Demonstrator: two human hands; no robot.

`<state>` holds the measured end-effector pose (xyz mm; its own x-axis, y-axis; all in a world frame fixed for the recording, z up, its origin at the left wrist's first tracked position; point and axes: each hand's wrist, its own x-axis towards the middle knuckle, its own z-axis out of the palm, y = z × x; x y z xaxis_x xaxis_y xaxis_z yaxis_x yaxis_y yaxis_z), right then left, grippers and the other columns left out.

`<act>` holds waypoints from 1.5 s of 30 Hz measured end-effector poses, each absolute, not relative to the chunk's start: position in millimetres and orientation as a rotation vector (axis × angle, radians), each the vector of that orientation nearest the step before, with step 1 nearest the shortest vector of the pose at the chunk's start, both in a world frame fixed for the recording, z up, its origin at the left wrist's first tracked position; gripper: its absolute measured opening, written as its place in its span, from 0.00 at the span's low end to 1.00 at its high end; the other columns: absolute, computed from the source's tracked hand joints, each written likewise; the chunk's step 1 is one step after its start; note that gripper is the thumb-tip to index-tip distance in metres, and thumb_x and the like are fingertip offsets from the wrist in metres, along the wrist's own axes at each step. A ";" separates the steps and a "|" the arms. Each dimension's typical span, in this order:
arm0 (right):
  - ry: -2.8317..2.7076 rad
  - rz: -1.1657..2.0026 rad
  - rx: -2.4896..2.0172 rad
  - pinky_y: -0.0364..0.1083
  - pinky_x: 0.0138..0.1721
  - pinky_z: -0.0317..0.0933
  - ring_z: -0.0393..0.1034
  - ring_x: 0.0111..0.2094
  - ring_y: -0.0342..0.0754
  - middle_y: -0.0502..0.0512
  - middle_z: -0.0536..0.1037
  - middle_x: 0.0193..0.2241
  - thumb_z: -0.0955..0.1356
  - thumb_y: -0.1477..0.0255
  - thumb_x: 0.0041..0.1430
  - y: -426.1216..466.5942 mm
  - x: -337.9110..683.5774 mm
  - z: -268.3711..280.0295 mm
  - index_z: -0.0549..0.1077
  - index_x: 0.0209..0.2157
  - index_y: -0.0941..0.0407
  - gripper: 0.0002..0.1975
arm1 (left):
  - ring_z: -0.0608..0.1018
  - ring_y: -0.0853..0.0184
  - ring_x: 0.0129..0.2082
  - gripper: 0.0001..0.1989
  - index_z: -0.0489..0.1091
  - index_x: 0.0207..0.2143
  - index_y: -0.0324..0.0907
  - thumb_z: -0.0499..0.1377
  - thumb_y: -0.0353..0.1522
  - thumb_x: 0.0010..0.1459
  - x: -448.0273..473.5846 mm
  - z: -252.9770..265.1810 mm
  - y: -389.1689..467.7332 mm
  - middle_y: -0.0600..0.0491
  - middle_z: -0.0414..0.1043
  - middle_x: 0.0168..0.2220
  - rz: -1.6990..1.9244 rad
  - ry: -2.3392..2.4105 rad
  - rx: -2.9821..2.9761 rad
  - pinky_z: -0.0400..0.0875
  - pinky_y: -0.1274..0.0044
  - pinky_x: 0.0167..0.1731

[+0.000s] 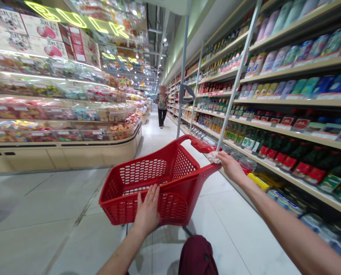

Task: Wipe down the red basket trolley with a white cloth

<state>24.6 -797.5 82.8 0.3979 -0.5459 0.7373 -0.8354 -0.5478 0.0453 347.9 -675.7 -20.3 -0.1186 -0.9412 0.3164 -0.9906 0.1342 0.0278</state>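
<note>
Supermarket aisle, shiny white floor tiles [58,214], bulk sweets counter [64,149] off to one side and bottle shelves [288,133] on the other, with another shopper [162,105] way down the far end. From the head camera, the red shopping basket [147,175] sits dead ahead of the person, tipped sideways, its long axis running away toward the shelf side. Left hand [147,212] is closest, laid flat and open against the near wall, fingers spread upward. Right hand [230,166] reaches out further, arm nearly straight, fingers closed around a whitish cloth [215,156] pressed right at the basket's far rim, just under the handle [200,145].
</note>
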 end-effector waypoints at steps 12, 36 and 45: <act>-1.241 0.969 2.152 0.54 0.46 0.59 0.65 0.45 0.52 0.62 0.73 0.40 0.55 0.79 0.57 -788.2 58.6 75.2 0.72 0.38 0.60 0.18 | 0.46 0.61 0.61 0.37 0.45 0.58 0.36 0.47 0.29 0.43 344.5 -24.6 -675.2 0.51 0.41 0.61 0.337 -2.124 1.889 0.40 0.59 0.56; -0.888 0.899 2.287 0.54 0.51 0.54 0.58 0.52 0.51 0.59 0.70 0.47 0.57 0.83 0.55 -772.8 117.2 18.5 0.70 0.43 0.58 0.18 | 0.44 0.61 0.61 0.37 0.43 0.59 0.36 0.47 0.27 0.44 337.9 -21.7 -679.0 0.49 0.40 0.61 0.315 -2.165 1.887 0.37 0.57 0.56; -1.001 0.913 2.270 0.56 0.52 0.52 0.56 0.54 0.50 0.60 0.69 0.48 0.55 0.85 0.54 -773.7 118.6 18.2 0.69 0.44 0.58 0.20 | 0.46 0.61 0.61 0.35 0.45 0.58 0.33 0.47 0.26 0.44 358.7 -24.4 -668.9 0.47 0.41 0.61 0.238 -2.034 1.964 0.39 0.59 0.57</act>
